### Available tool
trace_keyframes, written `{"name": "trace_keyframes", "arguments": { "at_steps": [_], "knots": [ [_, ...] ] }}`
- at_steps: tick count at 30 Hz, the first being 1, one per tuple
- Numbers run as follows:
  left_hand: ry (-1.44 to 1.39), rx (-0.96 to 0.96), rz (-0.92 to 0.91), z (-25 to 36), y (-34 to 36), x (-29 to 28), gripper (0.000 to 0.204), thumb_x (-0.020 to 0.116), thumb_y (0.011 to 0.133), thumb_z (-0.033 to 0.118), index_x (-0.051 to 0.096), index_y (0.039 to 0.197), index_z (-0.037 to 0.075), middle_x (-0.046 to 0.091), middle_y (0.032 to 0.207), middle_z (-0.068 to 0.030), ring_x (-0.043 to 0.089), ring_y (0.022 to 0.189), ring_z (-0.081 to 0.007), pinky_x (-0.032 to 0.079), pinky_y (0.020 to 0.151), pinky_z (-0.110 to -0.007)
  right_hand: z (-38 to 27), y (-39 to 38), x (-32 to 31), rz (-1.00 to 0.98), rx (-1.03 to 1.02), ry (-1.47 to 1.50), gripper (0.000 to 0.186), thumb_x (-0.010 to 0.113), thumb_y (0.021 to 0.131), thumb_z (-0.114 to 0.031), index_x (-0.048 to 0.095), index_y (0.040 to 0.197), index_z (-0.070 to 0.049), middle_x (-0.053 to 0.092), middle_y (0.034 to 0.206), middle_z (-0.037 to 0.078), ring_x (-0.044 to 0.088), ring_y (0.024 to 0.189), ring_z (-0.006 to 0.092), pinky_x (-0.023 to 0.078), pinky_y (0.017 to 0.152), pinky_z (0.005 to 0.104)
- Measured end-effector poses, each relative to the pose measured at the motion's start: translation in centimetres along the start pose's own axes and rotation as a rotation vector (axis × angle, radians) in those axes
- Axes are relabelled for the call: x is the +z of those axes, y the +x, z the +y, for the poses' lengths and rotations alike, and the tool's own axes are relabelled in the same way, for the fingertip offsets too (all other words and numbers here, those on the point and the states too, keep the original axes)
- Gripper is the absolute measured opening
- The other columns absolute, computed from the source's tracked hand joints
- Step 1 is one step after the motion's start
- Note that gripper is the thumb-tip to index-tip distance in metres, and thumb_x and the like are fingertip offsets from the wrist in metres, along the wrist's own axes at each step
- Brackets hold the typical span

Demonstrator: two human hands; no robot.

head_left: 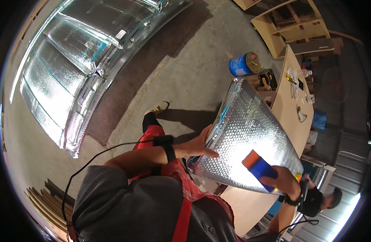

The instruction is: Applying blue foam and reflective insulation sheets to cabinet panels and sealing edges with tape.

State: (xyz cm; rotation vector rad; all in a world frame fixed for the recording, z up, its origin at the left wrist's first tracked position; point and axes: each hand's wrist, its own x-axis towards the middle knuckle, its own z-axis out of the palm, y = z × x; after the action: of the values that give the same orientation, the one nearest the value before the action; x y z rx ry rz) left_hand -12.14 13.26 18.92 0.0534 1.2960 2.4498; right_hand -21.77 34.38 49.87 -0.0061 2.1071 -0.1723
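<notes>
A wedge-shaped panel wrapped in silver bubble foil (250,121) lies tilted in front of me, partly over the wooden table. My left hand (199,145) grips its left edge, thumb on the top face and fingers round the side. A turquoise line runs along that edge. In my right hand (285,181) is a blue, box-shaped block with an orange end (263,167), held over the foil's bright, glaring part. I cannot tell whether the block touches the foil.
A larger foil-covered piece (68,68) stands at the left. The wooden table (289,101) carries small tools and a white item. Beyond the panel are a blue drum (241,65) and wooden frames (292,26). Another person (316,199) is at the lower right.
</notes>
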Motion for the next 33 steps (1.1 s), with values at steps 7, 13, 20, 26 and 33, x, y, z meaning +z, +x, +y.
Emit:
{"name": "trace_keyframes", "arguments": {
  "at_steps": [7,13,20,26,33],
  "knots": [
    [0.426,0.179,0.243,3.3,-1.8,2.2,0.094,0.072,0.082,0.016,0.012,0.151,-0.003,0.031,0.15,-0.0243,0.033,0.138,-0.0392,0.03,0.114,-0.043,-3.6,7.5,-1.2,-0.171,0.145,-0.269,0.061,0.071,0.081,-0.052,0.066,0.07,0.008,0.065,0.059,0.014,0.066,0.049,0.0217,0.052,0.048,0.0318],
    [1.397,0.717,0.138,0.4,-0.5,4.6,0.069,0.066,0.08,0.037,0.051,0.134,-0.003,0.045,0.147,-0.0167,0.028,0.146,-0.0243,0.011,0.124,-0.049,-7.1,9.5,-0.4,-0.229,-0.296,-0.939,0.049,0.067,0.082,-0.057,0.073,0.076,-0.009,0.07,0.064,0.007,0.069,0.058,0.0244,0.054,0.058,0.0386],
    [1.416,0.662,0.084,0.8,0.2,5.4,0.069,0.068,0.077,0.034,0.05,0.137,0.005,0.038,0.152,-0.0145,0.028,0.145,-0.026,0.003,0.124,-0.052,-9.0,8.6,2.8,0.052,-0.498,-0.963,0.047,0.072,0.068,-0.057,0.073,0.065,-0.01,0.068,0.068,0.014,0.069,0.067,0.0329,0.054,0.066,0.0427],
    [1.389,0.599,-0.041,1.8,-0.6,5.3,0.058,0.069,0.079,0.038,0.059,0.132,0.017,0.039,0.152,-0.0136,0.027,0.146,-0.0244,0.003,0.123,-0.053,-4.0,7.3,5.8,0.407,-0.571,-0.927,0.04,0.079,0.059,-0.044,0.071,0.069,-0.007,0.066,0.068,0.016,0.067,0.066,0.034,0.053,0.064,0.0453],
    [1.164,0.5,-0.211,2.1,-2.2,3.9,0.055,0.057,0.096,0.044,0.056,0.135,0.006,0.05,0.143,-0.0151,0.037,0.141,-0.0247,0.015,0.121,-0.046,9.5,-1.0,10.3,0.639,-0.34,0.575,0.058,0.069,0.083,-0.05,0.066,0.106,0.003,0.07,0.083,0.01,0.066,0.07,0.0231,0.053,0.066,0.0357]
  ]
}}
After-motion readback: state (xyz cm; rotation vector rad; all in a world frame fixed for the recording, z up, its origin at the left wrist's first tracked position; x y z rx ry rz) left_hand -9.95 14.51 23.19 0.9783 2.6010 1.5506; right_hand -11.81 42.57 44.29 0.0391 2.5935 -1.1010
